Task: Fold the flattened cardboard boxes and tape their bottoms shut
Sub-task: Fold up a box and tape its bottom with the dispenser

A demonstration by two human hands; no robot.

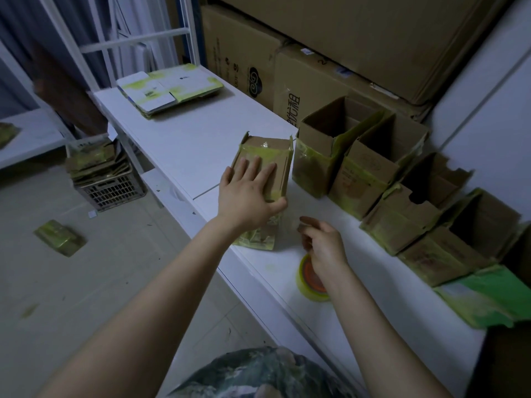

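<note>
Green-edged cardboard box (267, 149) stands closed end up; yellow tape (305, 280) lies nearby.

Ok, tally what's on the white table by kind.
Open upright cardboard boxes, fully in view: 4
Box under the left hand: 1
Tape roll: 1
Stack of flattened boxes: 1
Loose flattened box: 1
Total: 8

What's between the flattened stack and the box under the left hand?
Nothing: bare tabletop from flattened stack to box, head view.
</note>
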